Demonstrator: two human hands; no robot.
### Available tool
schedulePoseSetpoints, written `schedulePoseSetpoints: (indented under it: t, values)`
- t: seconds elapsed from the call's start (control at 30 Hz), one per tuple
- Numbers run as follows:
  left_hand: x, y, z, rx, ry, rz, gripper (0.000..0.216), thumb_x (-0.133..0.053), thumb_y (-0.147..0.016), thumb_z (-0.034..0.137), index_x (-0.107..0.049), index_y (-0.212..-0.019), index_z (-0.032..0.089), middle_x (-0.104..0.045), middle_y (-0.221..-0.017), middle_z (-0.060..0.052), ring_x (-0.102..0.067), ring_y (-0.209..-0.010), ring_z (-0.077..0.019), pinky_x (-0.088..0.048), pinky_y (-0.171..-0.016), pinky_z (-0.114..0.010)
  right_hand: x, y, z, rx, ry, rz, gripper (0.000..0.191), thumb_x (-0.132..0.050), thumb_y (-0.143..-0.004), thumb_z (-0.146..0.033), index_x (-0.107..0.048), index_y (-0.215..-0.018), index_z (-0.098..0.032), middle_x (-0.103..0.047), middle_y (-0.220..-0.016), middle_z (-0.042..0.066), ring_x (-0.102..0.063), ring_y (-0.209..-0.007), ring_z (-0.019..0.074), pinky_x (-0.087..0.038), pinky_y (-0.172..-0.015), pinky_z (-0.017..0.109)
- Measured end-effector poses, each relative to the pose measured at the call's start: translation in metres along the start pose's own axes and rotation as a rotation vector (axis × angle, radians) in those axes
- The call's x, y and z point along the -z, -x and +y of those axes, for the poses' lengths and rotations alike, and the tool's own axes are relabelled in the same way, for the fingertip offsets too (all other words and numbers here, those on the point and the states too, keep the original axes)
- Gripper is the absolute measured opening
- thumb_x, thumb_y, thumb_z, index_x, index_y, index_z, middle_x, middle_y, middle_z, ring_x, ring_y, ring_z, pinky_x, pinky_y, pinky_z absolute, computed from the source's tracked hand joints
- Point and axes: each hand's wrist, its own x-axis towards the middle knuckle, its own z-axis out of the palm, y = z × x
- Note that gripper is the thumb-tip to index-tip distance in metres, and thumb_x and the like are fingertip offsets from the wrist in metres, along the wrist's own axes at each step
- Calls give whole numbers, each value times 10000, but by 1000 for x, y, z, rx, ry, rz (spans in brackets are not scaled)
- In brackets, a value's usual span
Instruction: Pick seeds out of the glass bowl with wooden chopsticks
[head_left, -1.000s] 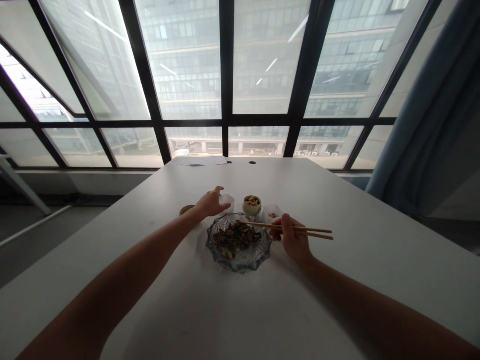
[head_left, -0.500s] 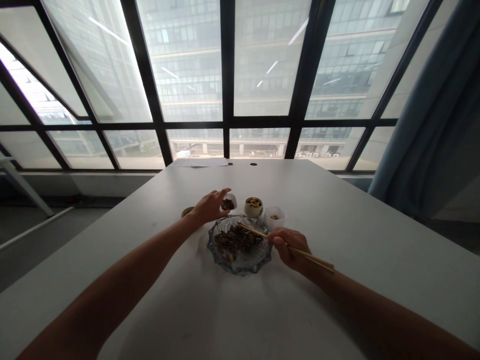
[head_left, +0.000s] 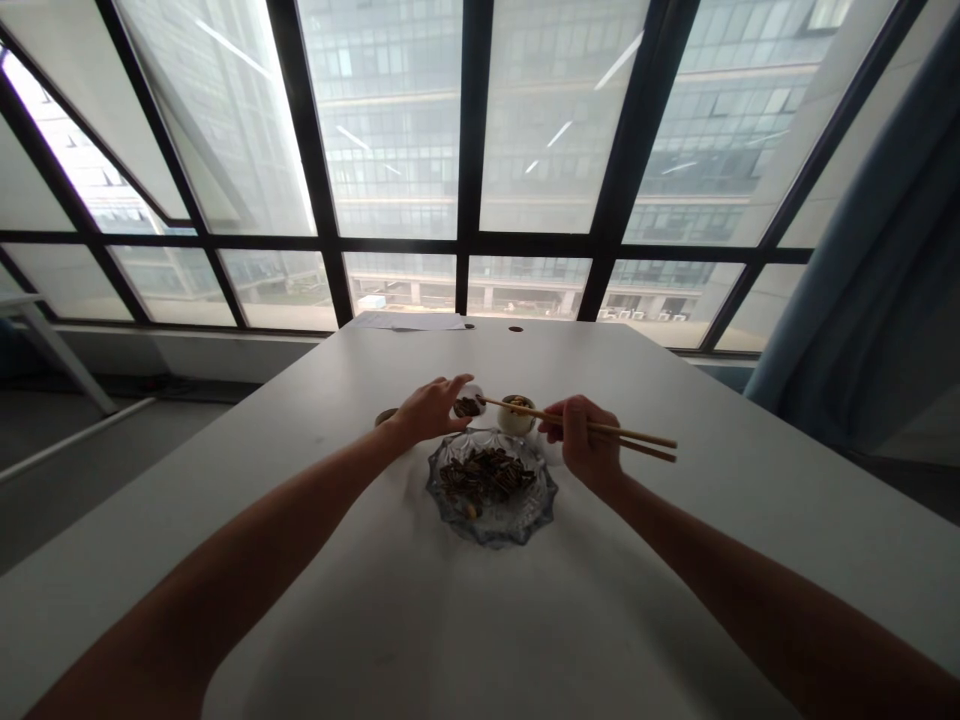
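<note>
A scalloped glass dish (head_left: 492, 520) with dark seeds (head_left: 484, 473) stands mid-table. My right hand (head_left: 583, 443) is closed on a pair of wooden chopsticks (head_left: 630, 438), held level, their tips over a small white cup of dark seeds (head_left: 470, 405). My left hand (head_left: 430, 408) rests against the left side of that cup, fingers curled round it. A second small cup with pale nuts (head_left: 516, 410) stands just right of it, behind the chopsticks.
The white table (head_left: 675, 560) runs to a wall of windows. Papers (head_left: 409, 321) lie at its far edge beside two dark holes. A small brown round thing (head_left: 386, 414) peeks out behind my left wrist. A blue curtain (head_left: 870, 230) hangs at the right.
My right hand lifted the chopsticks out of the glass dish and swung the tips over the small cup of dark seeds. My left hand stays at that cup.
</note>
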Motion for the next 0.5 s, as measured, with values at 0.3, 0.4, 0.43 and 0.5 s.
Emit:
schedulePoseSetpoints:
  t: [0.3, 0.4, 0.43, 0.5]
  values:
    - [2, -2, 2, 57, -37, -36, 629, -650, -840, 418, -458, -1379, 160, -712, -1078, -154, -693, -1008, -305, -546, -883, -423, -9, -15, -7, 40, 86, -141, 516, -545, -919, -634, -695, -704, -190, -694, -605, 51, -593, -494, 143, -488, -486, 257]
    - [-2, -5, -2, 126, -40, -74, 620, -643, -847, 436, -462, -1365, 147, -727, -1046, -154, -711, -969, -308, -549, -859, -421, 8, -9, -20, -52, 56, -134, 567, -544, -890, -687, -689, -672, -184, -636, -499, 33, -531, -400, 126, -422, -395, 237]
    - [-4, -6, -3, 151, -39, -88, 620, -641, -849, 439, -462, -1363, 142, -729, -1054, -159, -713, -976, -313, -547, -861, -423, 14, -8, -23, -75, 65, -159, 584, -544, -880, -701, -684, -653, -182, -619, -472, 29, -512, -377, 121, -398, -372, 232]
    - [-5, -8, -4, 203, -37, -119, 621, -633, -856, 450, -467, -1360, 126, -728, -1085, -178, -708, -1013, -332, -543, -873, -433, 22, -6, -29, -85, 112, -219, 603, -540, -873, -715, -675, -626, -181, -611, -454, 29, -501, -361, 118, -380, -358, 228]
